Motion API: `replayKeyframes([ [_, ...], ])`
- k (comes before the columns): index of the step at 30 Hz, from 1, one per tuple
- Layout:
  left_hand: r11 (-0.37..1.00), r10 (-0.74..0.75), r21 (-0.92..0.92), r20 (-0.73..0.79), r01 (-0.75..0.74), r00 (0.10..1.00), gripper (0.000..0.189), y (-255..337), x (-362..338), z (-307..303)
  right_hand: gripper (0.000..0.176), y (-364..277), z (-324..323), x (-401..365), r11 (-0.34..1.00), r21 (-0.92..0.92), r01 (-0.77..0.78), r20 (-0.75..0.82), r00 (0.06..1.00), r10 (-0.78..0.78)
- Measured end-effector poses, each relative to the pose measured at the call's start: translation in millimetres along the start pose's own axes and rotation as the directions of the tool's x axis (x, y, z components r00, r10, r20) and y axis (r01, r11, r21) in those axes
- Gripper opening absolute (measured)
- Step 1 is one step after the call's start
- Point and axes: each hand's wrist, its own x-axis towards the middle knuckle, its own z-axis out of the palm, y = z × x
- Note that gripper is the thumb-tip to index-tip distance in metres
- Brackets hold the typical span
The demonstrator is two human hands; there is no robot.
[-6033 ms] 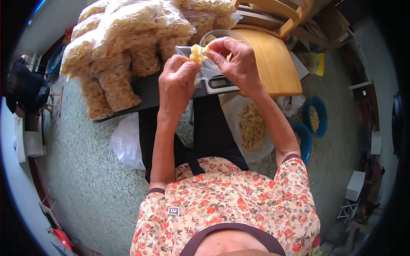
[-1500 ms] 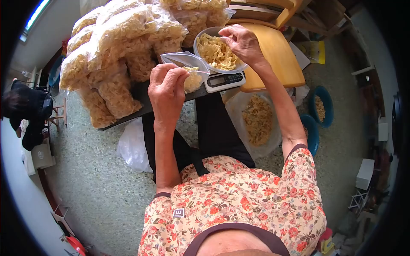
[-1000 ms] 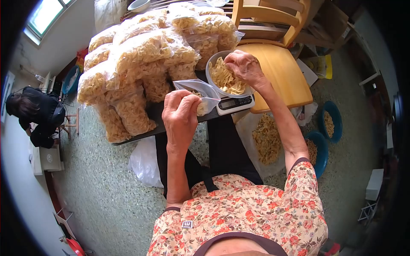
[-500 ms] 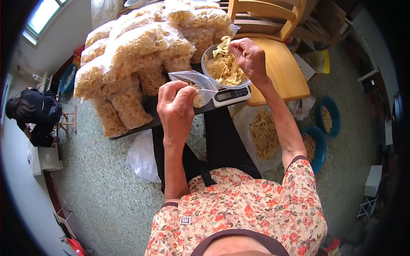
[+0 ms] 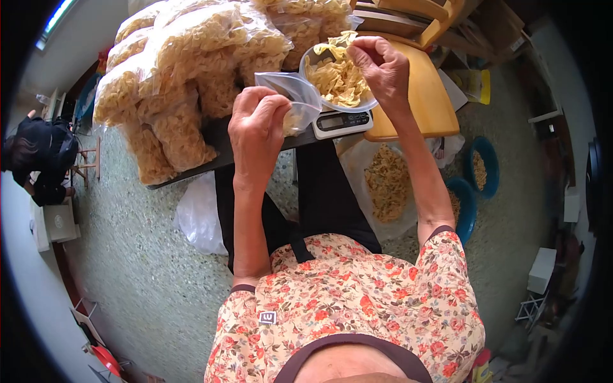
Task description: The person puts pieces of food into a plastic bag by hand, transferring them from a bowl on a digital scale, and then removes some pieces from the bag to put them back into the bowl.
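Note:
My left hand (image 5: 257,131) pinches the edge of a clear plastic bag (image 5: 295,96), whose mouth gapes to the right with some pale pieces low inside. Above the round bowl (image 5: 304,71), my right hand (image 5: 386,71) pinches a few dried yellowish strips (image 5: 338,42) at the bowl's upper right. More dried strips (image 5: 337,82) lie in the bowl. Under the bowl is a white digital scale (image 5: 342,124). A large stack of filled clear bags (image 5: 198,51) stands left of the bowl, on a dark table.
A wooden chair (image 5: 418,96) stands right of the bowl. Below it, an open plastic sheet or bag holds more dried pieces (image 5: 388,185). Two blue basins (image 5: 465,207) (image 5: 486,167) sit on the floor at right. Another person in dark clothes (image 5: 41,153) is at far left.
The whole view has shifted, with the table and bags now higher and further left. My right hand still pinches strips, now slightly to the right of the bowl's middle; my left hand keeps the bag.

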Motion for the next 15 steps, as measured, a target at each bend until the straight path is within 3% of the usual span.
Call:
replayKeyframes([
  [4,0.999,-0.013,-0.034,0.019,0.013,1.000,0.013,0,3,6,0.010,-39,9,-16,0.999,0.041,0.035,-0.015,0.999,-0.035],
  [6,0.999,-0.006,-0.038,0.017,0.007,1.000,0.013,-1,3,8,0.011,-51,16,-23,0.995,0.091,0.034,0.061,0.997,-0.039],
  [7,0.999,-0.003,-0.033,0.015,0.004,1.000,0.013,0,3,7,0.013,-47,20,-25,0.988,0.029,0.151,0.099,0.983,-0.154],
  [10,1.000,-0.009,-0.020,0.009,0.009,1.000,0.014,2,1,2,0.015,-56,26,-33,0.958,-0.083,0.273,0.199,0.947,-0.253],
  [15,0.999,-0.039,-0.022,0.009,0.040,0.999,0.015,1,-6,-5,0.016,-51,25,-32,0.933,-0.082,0.351,0.331,0.892,-0.307],
])
